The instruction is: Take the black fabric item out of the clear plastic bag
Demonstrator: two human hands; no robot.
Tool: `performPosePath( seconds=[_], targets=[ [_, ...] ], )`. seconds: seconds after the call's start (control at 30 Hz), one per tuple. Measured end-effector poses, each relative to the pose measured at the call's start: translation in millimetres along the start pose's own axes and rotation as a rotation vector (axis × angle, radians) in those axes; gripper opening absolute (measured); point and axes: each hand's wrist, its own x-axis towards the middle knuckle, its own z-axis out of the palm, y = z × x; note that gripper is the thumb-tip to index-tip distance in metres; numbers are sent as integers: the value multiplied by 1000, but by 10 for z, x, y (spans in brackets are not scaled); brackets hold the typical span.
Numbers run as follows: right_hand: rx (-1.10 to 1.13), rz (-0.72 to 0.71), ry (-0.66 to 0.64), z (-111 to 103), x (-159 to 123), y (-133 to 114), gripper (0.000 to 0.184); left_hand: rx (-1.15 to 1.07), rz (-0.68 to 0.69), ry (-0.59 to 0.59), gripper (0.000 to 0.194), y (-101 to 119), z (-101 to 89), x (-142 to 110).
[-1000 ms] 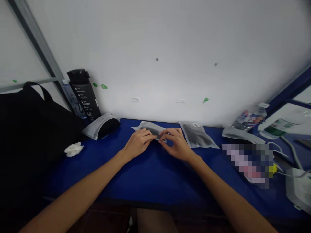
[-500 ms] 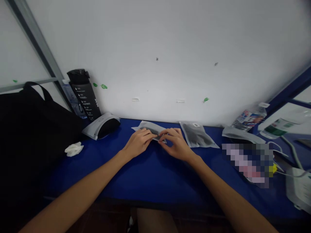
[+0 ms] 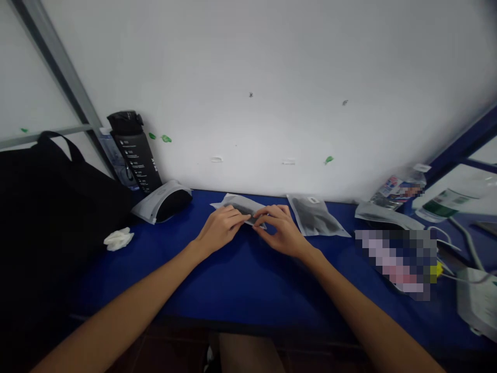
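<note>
A frosted plastic zip bag with something dark inside lies at the back middle of the blue table, near the wall. My left hand is closed on its near edge, thumb and fingers pinched together. From the other side, my right hand pinches the same edge close to the left fingertips. The fingers cover part of the bag's front. Just right of my right hand lies a second frosted bag with dark contents and a small label. To the left, another frosted bag gapes around a black item.
A black bottle and a clear bottle stand at the back left, behind a large black bag. A crumpled tissue lies left. On the right are plastic bottles, another frosted bag, cables and a white power strip.
My left thumb has shifted very slightly along the bag's edge. Otherwise both hands and the bag stay where they were.
</note>
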Motion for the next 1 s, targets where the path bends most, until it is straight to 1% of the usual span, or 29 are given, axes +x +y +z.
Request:
performPosePath(
  seconds=[0.3, 0.57, 0.73, 0.9, 1.0],
  targets=[
    [8, -4, 3, 1, -16, 7, 8, 9, 21, 18, 24, -18, 6, -9],
    [4, 8, -16, -10, 2, -10, 8, 13, 17, 10, 20, -27, 15, -15],
    [-5, 4, -18, -8, 1, -10, 7, 4, 14, -17, 19, -26, 9, -9],
    [-18, 19, -3, -21, 1, -4, 5, 73, -1, -9, 19, -27, 5, -13],
    [-30, 26, 7, -45, 6, 3, 10, 132, -20, 14, 21, -30, -5, -14]
  ],
)
